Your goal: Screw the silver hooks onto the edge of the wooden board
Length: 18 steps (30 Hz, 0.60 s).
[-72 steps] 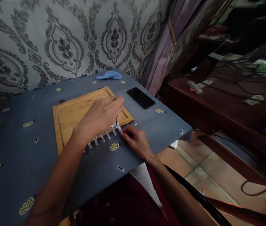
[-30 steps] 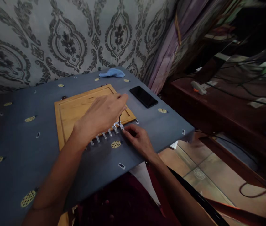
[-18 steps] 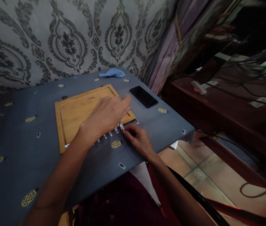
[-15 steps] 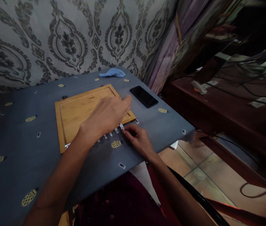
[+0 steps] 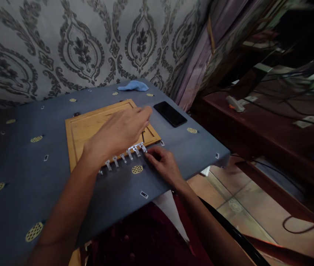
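A wooden framed panel (image 5: 79,131) lies flat on the cloth-covered table. Along its near edge runs a metal hook rail (image 5: 129,153) with several hooks jutting out over the cloth. My left hand (image 5: 118,127) is above the panel's right half, its fingers curled together. Below its fingertips shows a thin dark shaft (image 5: 143,136), upright over the rail's right end; its upper part is hidden by the hand. My right hand (image 5: 164,164) pinches the rightmost hook (image 5: 143,148) between thumb and forefinger.
A black phone (image 5: 170,113) lies right of the panel, and a blue cloth (image 5: 133,86) rests by the wall. Small dark hardware (image 5: 76,114) sits at the panel's far edge. A brown cabinet (image 5: 237,129) with cables stands to the right.
My left hand has shifted slightly left and turned, uncovering more of the rail and the dark shaft. My right hand stays at the rightmost hook.
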### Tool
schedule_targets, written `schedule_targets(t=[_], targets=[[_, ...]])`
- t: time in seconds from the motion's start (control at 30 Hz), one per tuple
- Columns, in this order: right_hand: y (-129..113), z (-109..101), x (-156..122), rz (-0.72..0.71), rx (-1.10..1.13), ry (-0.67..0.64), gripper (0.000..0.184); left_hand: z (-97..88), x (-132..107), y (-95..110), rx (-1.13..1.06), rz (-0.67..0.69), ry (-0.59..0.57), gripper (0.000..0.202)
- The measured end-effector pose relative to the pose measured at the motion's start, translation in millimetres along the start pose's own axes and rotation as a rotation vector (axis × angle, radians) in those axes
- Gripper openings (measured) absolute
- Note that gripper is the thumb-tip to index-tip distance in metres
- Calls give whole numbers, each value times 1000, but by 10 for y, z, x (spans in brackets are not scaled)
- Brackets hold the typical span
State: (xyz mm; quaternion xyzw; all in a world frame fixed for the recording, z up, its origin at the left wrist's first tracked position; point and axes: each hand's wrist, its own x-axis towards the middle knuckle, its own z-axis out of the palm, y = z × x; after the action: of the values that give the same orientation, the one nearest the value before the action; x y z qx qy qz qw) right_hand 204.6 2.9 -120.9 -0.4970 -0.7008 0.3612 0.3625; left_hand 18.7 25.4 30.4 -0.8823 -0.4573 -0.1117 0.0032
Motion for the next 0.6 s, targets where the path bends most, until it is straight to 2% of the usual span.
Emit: schedule_targets(t=[0.1,0.27,0.6], targets=[[3,0,0,-3,-3,5,18,-21,-11,-20,16,-31,3,21],[-5,0,-4,5,-5,0,19,17,-3,-32,58,-32,-60,21],[10,-2,-5,-6,-6,4,17,59,28,-31,62,-15,-68,20]])
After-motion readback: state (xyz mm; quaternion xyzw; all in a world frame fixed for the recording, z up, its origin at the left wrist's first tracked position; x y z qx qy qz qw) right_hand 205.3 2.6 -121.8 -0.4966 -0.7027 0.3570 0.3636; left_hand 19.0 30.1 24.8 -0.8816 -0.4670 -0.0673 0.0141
